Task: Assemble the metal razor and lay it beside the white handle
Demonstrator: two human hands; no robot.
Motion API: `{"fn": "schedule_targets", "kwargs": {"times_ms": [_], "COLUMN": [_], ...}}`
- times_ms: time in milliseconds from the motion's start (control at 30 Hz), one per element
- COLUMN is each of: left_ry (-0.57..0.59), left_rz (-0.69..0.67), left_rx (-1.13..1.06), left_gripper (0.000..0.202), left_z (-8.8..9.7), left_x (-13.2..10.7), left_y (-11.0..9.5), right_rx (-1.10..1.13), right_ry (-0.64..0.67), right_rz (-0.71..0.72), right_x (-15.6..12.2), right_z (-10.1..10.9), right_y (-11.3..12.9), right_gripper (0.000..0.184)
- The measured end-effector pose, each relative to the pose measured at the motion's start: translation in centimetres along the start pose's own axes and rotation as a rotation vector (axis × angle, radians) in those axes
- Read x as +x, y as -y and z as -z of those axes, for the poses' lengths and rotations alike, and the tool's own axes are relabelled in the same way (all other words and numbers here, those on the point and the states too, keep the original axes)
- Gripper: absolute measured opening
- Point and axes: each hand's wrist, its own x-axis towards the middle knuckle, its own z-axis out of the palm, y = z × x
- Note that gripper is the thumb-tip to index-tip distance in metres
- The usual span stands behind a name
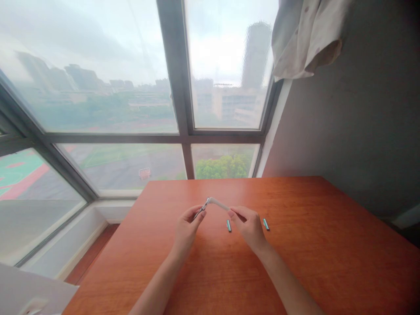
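Head view: left thumb and fingers of the left hand [188,224] pinch a dark-and-silver piece [201,211]; the right hand [251,225] pinches a pale stick [219,204]. Their ends meet over the table [131,267]; whether fastened, cannot tell. Left green piece [229,225] and right green piece [266,225] lie loose, unheld.

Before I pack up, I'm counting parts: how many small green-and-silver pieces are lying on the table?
2. The first piece lies just left of the right hand; the second piece lies just right of it. Others could be hidden from this view.
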Motion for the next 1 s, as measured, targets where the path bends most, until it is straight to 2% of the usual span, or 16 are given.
{"fn": "schedule_targets", "kwargs": {"times_ms": [200, 400, 633, 1000], "left_ry": [-0.016, -0.088, -0.077, -0.072], "left_rz": [0.017, 0.003, -0.025, 0.003], "left_rx": [-0.011, 0.008, 0.017, -0.003], "left_gripper": [0.028, 0.034, 0.031, 0.031], "left_z": [-0.2, -0.3, -0.2, -0.1], "left_x": [-0.2, -0.3, -0.4, -0.4], "left_y": [-0.7, -1.8, -1.6, -1.3], "right_rx": [-0.044, -0.005, -0.004, -0.057], "right_ry": [-0.012, -0.019, 0.01, 0.02], "right_rz": [-0.003, -0.012, 0.008, 0.028], "right_x": [0.1, 0.1, 0.0, 0.0], "right_z": [0.1, 0.4, 0.2, 0.2], "right_y": [-0.1, 0.0, 0.2, 0.0], "right_gripper": [0.027, 0.03, 0.029, 0.03]}}
